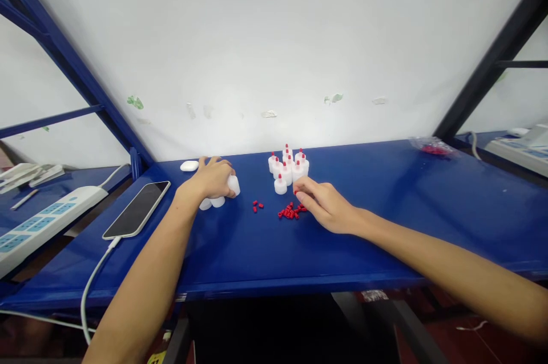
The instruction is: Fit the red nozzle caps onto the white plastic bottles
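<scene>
My left hand (216,176) is closed around a white bottle cap (233,183) on the left part of the table. More white caps (218,202) sit under and beside that hand, partly hidden by it. My right hand (321,201) pinches a small red tip cap (295,193), mostly covered by the fingers. Just below it lies a loose pile of red tip caps (289,213), with a few more red tip caps (256,204) to the left. Behind my right hand stands a cluster of white nozzle caps (286,173), upright, with red tips on them.
A phone (137,210) with a charging cable lies left on the blue table (385,198), near a white oval case (189,165). A power strip (47,224) is further left. At the back right rests a clear bag (434,148) with red pieces. A white wall rises behind.
</scene>
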Tool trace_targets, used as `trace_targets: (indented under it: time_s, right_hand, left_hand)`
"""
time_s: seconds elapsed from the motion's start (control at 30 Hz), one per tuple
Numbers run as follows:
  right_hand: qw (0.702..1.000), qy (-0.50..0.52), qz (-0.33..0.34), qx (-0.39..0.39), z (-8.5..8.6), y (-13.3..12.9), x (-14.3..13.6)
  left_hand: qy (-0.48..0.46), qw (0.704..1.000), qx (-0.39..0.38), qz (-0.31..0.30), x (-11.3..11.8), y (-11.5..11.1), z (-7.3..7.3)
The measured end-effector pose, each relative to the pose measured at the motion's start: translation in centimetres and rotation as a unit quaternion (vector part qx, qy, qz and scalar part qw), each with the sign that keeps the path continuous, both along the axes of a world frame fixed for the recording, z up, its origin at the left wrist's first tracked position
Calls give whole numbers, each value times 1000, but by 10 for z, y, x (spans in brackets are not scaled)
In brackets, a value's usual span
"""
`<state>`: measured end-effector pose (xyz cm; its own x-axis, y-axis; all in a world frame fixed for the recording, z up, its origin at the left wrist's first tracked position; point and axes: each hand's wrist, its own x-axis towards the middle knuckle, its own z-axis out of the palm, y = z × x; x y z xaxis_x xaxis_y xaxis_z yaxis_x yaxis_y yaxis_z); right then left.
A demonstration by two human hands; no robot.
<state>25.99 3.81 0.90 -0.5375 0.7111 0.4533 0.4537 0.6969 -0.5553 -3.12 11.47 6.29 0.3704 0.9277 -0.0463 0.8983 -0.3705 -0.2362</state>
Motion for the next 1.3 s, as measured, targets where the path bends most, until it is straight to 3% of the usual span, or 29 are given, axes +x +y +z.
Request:
trace_targets:
  time_s: [0.23, 0.37, 0.43, 0.53, 0.67, 0.77, 1.0, 1.1, 1.2, 1.3]
  right_hand:
    - [985, 155, -16, -76, -1, -1, -1]
    - [962, 232, 4, -146, 0, 3, -2]
    - [949, 260, 15, -177, -1, 5, -2]
    - [933, 294, 18, -207, -3, 7, -2]
    - [922, 325, 23, -211, -6, 7, -2]
    - [931, 303, 22, -203, -8, 7, -3]
    - [965, 239, -39, -98, -9, 13, 0]
    - [961, 252, -49, -102, -4, 12, 2]
    - [959, 269, -70, -53, 3, 12, 4]
    - [952, 291, -90, -32, 3, 16, 5]
  left_hand:
    - [-37, 996, 5, -86, 3, 2, -4]
    - [-137, 981, 83, -112, 12, -9, 5]
    - [-267, 947, 116, -136, 30, -24, 8]
    - [-461, 865, 14, -196, 67, -49, 5]
    - [-524, 824, -90, -198, 102, -66, -9]
    - [-526, 824, -84, -191, 110, -65, -19]
    - [-414, 886, -7, -209, 122, -65, -32]
    - [-427, 875, 38, -224, 129, -69, -34]
    - [-431, 862, 66, -258, 135, -70, -36]
    - [-416, 872, 58, -249, 141, -63, -38]
